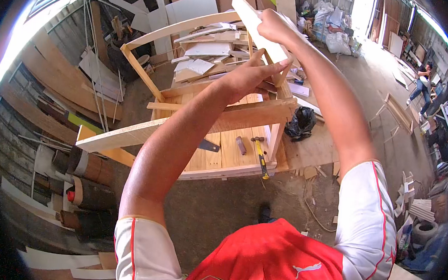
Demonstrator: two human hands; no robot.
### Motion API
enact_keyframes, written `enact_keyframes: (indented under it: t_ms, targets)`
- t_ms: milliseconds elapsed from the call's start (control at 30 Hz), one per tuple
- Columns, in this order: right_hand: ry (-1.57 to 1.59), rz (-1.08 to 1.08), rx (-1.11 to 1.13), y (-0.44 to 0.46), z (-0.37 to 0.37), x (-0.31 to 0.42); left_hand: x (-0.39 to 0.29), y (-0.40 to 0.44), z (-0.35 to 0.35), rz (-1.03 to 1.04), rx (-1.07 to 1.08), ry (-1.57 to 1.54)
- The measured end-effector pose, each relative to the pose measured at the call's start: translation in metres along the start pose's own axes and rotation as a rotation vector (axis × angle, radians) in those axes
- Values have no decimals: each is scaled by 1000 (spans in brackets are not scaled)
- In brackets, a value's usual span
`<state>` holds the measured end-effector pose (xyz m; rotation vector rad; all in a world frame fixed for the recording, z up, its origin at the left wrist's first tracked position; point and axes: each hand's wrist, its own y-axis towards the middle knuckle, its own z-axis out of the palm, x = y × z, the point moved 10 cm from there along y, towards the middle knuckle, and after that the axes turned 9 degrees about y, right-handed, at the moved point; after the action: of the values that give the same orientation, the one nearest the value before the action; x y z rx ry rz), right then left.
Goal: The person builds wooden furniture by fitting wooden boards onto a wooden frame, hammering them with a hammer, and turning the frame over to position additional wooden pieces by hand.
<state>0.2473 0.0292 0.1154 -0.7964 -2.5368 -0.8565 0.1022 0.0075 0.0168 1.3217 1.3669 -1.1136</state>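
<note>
A pale wooden board [250,20] slants across the right end of a wooden frame [133,130]. My left hand [253,73] grips the board's near end, with the thumb stretched along it and some fingers hidden behind. My right hand [276,28] is closed over the board's right edge farther up; its fingertips are partly hidden. Below, on the planks inside the frame, lie a hammer [260,154] with a yellow and black handle and a small brown block [241,145]. A dark saw blade [208,146] shows partly beside my left forearm.
Wood offcuts [208,50] are piled behind the frame. A black plastic bag [301,123] sits by its right side. Sheets and rolls [92,184] line the left wall. Another person [423,87] is at the far right, near a small wooden stand [399,112].
</note>
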Motion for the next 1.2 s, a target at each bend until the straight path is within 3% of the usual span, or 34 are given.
enact_keyframes:
  t_ms: [100, 200, 300, 367, 433, 533, 800, 933, 1133, 1200]
  targets:
    - [236, -66, -23, 15, 4, -16, -2, -1, -5, 22, -45, -2]
    - [538, -133, -93, 15, 7, -45, -4, -7, -25, 27, -247, -41]
    - [470, -20, -22, -23, -10, -47, -1, -2, -48, 2, -353, -26]
    - [1144, 232, 31, -63, -5, -50, -7, -8, -46, 4, -370, -11]
    - [1293, 281, 144, -70, 4, -72, -7, -6, -43, 11, -339, 9]
    - [1327, 364, 269, -84, 5, -84, -12, -4, -38, 30, -343, 23]
    - [1415, 315, 231, -94, 20, -68, -5, 8, -22, -100, -281, 6]
    - [1476, 418, 166, -88, 41, -77, 6, 12, -24, -138, -277, 46]
    - [1589, 348, 322, -66, 68, -97, -1, 12, -14, -32, -224, 92]
    - [1602, 376, 327, -66, 70, -99, 8, 14, -8, -105, -179, 108]
